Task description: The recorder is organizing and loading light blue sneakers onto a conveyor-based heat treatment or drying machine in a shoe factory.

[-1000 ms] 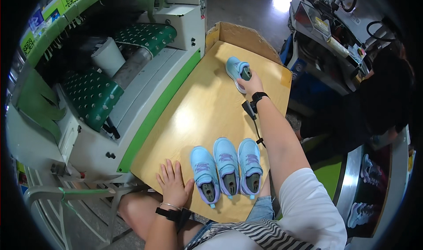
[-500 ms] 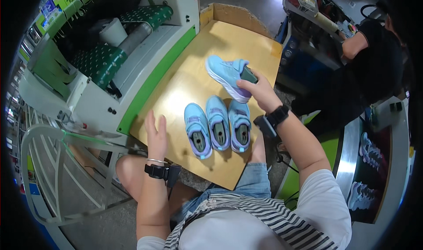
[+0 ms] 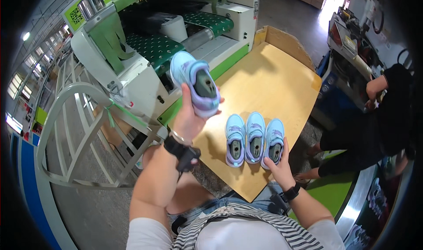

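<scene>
My left hand (image 3: 189, 121) grips a light blue and lilac child's sneaker (image 3: 183, 68) by its heel end, lifted at the left side of the wooden board. Its opening faces up and shows a dark green insole. On the board stand three matching sneakers side by side, toes pointing away: a left one (image 3: 235, 128), a middle one (image 3: 255, 125) and a right one (image 3: 276, 133). With thumb and fingers either side of its heel, my right hand (image 3: 283, 170) holds the right one, which still stands in the row.
The wooden board (image 3: 273, 82) slopes away in front of me, with a cardboard edge (image 3: 288, 45) at its far end. Beyond its left side is a machine with a green belt (image 3: 154, 49). A white tubular frame (image 3: 88, 91) stands at far left. At right, another person (image 3: 365, 113) works.
The lifted sneaker has passed from my right hand to my left and moved left. My right hand has come down onto the right sneaker in the row. The view has shifted left.
</scene>
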Demonstrator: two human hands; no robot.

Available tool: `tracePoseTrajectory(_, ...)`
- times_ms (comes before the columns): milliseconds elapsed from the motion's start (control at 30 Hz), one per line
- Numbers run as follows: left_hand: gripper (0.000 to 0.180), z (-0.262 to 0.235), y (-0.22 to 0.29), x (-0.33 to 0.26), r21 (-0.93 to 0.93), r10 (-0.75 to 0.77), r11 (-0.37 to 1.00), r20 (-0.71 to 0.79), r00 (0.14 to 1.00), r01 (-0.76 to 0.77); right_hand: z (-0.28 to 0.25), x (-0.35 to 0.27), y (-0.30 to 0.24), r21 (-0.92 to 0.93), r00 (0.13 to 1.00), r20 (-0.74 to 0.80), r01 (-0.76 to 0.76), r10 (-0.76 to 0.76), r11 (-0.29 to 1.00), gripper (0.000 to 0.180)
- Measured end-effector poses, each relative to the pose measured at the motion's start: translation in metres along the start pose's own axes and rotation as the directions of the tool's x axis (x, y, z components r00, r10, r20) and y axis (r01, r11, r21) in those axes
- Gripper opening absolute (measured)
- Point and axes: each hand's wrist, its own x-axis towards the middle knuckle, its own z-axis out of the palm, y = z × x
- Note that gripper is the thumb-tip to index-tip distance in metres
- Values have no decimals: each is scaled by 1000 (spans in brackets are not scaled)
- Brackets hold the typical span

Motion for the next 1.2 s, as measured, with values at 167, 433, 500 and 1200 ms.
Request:
tracePoseTrajectory(167, 78, -43, 58, 79, -170, 199, 962, -104, 974, -215, -1, 7, 1, -212, 998, -62, -15, 2, 977, 93)
tracePoseTrajectory(433, 76, -83, 60, 92, -452, 182, 855, -197, 963, -254, -30, 102, -93, 245, 993, -119, 46, -17, 968, 68)
tracePoseTrajectory(500, 71, -84, 56, 89, -411, 223, 860, -233, 946, -304, -13, 158, -142, 69, 971, -66, 236, -231, 969, 68)
tracePoseTrajectory(1200, 92, -78, -109, 27, 954, -389, -241, -261, 883, 176, 12, 375, -16, -918, 935, 291, 333, -203, 217, 67)
